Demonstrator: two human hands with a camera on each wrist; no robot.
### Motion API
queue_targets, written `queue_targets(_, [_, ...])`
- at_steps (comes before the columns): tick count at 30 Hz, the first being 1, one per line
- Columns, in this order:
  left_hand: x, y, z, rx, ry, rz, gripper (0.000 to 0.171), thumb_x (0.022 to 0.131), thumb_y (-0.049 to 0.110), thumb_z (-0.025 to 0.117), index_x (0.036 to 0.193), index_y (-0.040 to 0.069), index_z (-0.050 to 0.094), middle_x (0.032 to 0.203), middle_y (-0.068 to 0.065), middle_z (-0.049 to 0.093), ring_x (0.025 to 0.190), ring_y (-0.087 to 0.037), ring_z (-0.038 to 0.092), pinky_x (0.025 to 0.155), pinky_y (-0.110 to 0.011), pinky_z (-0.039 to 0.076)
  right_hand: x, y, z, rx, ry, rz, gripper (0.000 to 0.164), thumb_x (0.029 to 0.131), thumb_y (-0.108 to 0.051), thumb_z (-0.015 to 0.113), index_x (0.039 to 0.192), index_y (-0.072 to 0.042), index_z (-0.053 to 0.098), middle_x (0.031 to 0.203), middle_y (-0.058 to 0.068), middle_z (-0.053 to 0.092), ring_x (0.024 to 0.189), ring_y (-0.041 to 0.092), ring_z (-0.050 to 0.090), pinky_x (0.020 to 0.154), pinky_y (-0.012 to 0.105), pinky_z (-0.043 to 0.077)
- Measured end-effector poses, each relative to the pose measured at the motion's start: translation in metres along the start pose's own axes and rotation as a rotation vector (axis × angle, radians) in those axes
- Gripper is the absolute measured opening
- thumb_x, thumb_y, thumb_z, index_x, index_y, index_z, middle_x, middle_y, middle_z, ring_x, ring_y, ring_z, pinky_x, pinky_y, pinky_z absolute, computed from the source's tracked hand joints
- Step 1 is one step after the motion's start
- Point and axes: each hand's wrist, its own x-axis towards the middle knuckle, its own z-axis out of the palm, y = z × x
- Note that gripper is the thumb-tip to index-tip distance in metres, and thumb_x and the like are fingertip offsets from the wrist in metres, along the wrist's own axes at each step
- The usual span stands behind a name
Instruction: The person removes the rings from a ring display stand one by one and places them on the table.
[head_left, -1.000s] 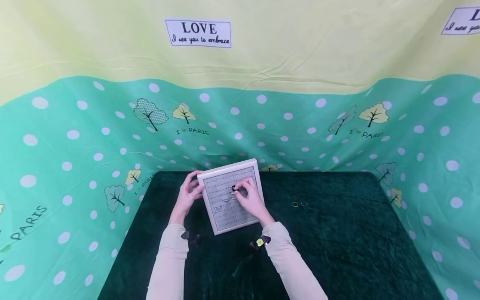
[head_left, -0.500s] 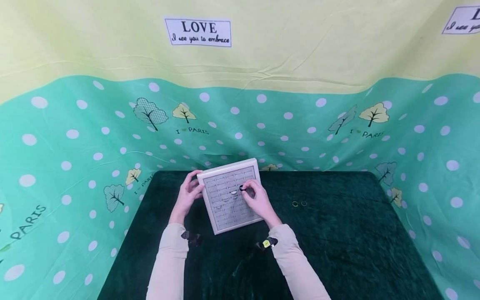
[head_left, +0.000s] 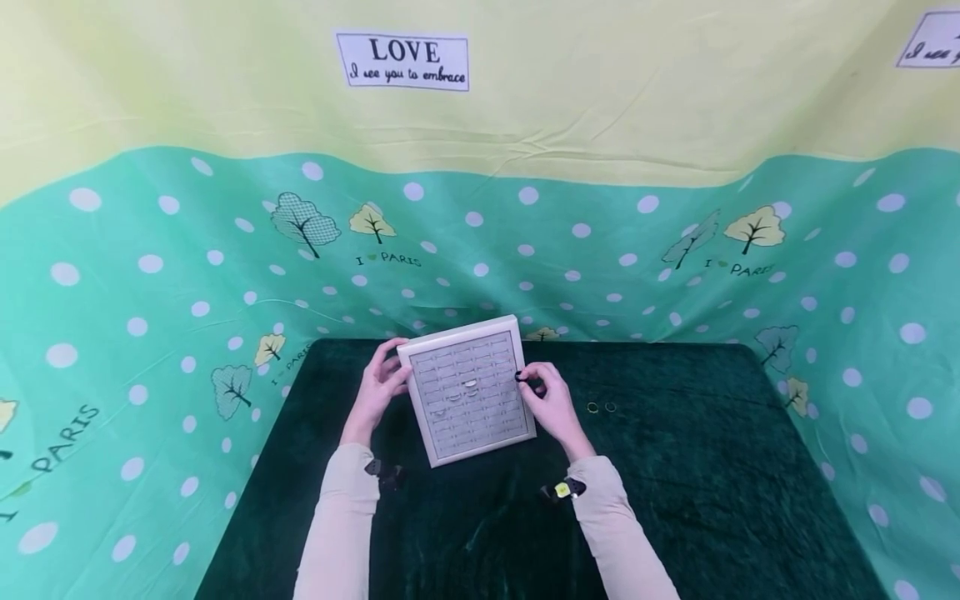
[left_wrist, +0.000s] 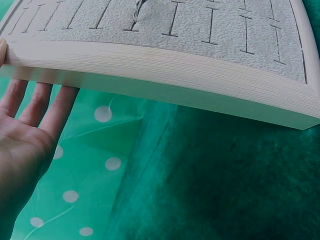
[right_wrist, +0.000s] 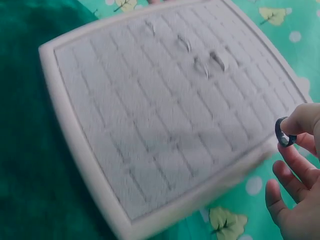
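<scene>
A ring display tray (head_left: 465, 442) with a pale wooden frame and a grey slotted pad stands tilted on the dark green cloth. My left hand (head_left: 377, 387) grips its left edge, thumb at the front and fingers behind, as the left wrist view also shows. Between thumb and index finger my right hand (head_left: 553, 404) pinches a black ring (right_wrist: 281, 133), just at the tray's right edge. Several silver rings sit in the pad's slots, among them one ring (right_wrist: 218, 61) near the middle.
Two more rings lie on the cloth to the right, a gold ring (head_left: 592, 407) and a thin ring (head_left: 611, 407) beside it. Behind the dark green table (head_left: 712, 467) hangs a green and yellow printed curtain (head_left: 480, 225).
My right hand has moved right with the black ring, from over the tray's middle to its right edge. My left hand keeps its grip, and the tray stays put.
</scene>
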Motion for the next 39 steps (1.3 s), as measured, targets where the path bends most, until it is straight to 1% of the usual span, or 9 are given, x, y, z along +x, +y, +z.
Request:
queue_targets(6, [0.000,0.002,0.001,-0.002,0.004,0.001,0.045,0.096,-0.003,0.054,0.138,0.000,0.039,0.120,-0.023,0.056,0.094,-0.020,0.064,0.077,-0.042,0.054,-0.003,0.018,-0.017,-0.019,0.026,0.012,0.008,0.089,0.002,0.063,0.095,-0.002,0.064,0.110,0.013,0.056,0.101,0.030,0.050,0.080,0.055,0.042])
queue_targets(12, [-0.001,0.002,0.002,0.001,0.009,-0.012,0.045,0.096,-0.002,0.055,0.138,0.001,0.039,0.120,-0.023,0.057,0.094,-0.019,0.065,0.080,-0.048,0.052,-0.006,0.029,-0.031,-0.039,0.042,0.035,0.008,0.089,0.003,0.062,0.097,0.001,0.064,0.110,0.014,0.056,0.101,0.033,0.050,0.080,0.056,0.042])
queue_targets(16, [0.000,0.001,0.001,-0.004,0.007,-0.013,0.045,0.096,-0.002,0.055,0.138,0.001,0.039,0.120,-0.025,0.056,0.094,-0.020,0.064,0.080,-0.049,0.052,-0.008,0.036,-0.040,-0.066,0.057,0.034,0.008,0.089,0.002,0.063,0.097,0.001,0.064,0.111,0.015,0.056,0.100,0.034,0.050,0.078,0.052,0.043])
queue_targets(19, [0.000,0.001,0.001,-0.003,0.009,-0.016,0.045,0.096,-0.002,0.055,0.138,0.002,0.039,0.121,-0.026,0.055,0.094,-0.019,0.064,0.080,-0.049,0.052,-0.011,0.042,-0.047,-0.096,0.065,0.034,0.009,0.088,0.001,0.064,0.097,0.001,0.064,0.110,0.015,0.057,0.100,0.034,0.050,0.076,0.045,0.043])
queue_targets(22, [-0.001,0.001,0.001,0.002,0.008,-0.020,0.045,0.096,-0.001,0.055,0.139,0.002,0.039,0.123,-0.028,0.054,0.094,-0.019,0.064,0.080,-0.049,0.051,-0.015,0.050,-0.054,-0.120,0.073,0.035,0.009,0.088,0.001,0.065,0.097,0.001,0.064,0.109,0.015,0.057,0.099,0.034,0.050,0.075,0.042,0.042])
queue_targets(26, [-0.001,0.002,0.001,0.004,0.005,-0.021,0.045,0.097,0.000,0.055,0.139,0.003,0.039,0.125,-0.030,0.053,0.095,-0.019,0.064,0.081,-0.050,0.051,-0.026,0.062,-0.061,-0.143,0.069,0.039,0.010,0.087,0.001,0.066,0.097,0.001,0.064,0.108,0.016,0.057,0.099,0.034,0.050,0.075,0.044,0.043])
queue_targets(31, [-0.001,0.001,0.001,-0.001,0.007,-0.020,0.046,0.097,0.000,0.055,0.139,0.002,0.039,0.125,-0.030,0.053,0.095,-0.019,0.064,0.081,-0.050,0.051,-0.039,0.076,-0.069,-0.191,0.081,0.063,0.010,0.084,0.002,0.067,0.094,-0.001,0.066,0.106,0.016,0.058,0.095,0.031,0.051,0.072,0.038,0.043])
queue_targets(34, [-0.001,0.001,0.001,0.005,0.008,-0.022,0.046,0.097,0.001,0.055,0.139,0.003,0.039,0.125,-0.030,0.053,0.095,-0.019,0.064,0.081,-0.048,0.051,-0.045,0.085,-0.075,-0.224,0.094,0.077,0.011,0.084,0.001,0.068,0.093,-0.002,0.066,0.106,0.016,0.059,0.093,0.032,0.051,0.071,0.034,0.043])
queue_targets(39, [-0.002,0.001,0.001,0.008,0.003,-0.023,0.046,0.097,0.002,0.055,0.140,0.003,0.039,0.126,-0.031,0.052,0.096,-0.019,0.064,0.082,-0.049,0.051,-0.050,0.097,-0.087,-0.252,0.110,0.091,0.011,0.083,0.002,0.068,0.094,-0.002,0.066,0.107,0.018,0.059,0.094,0.034,0.051,0.070,0.035,0.042])
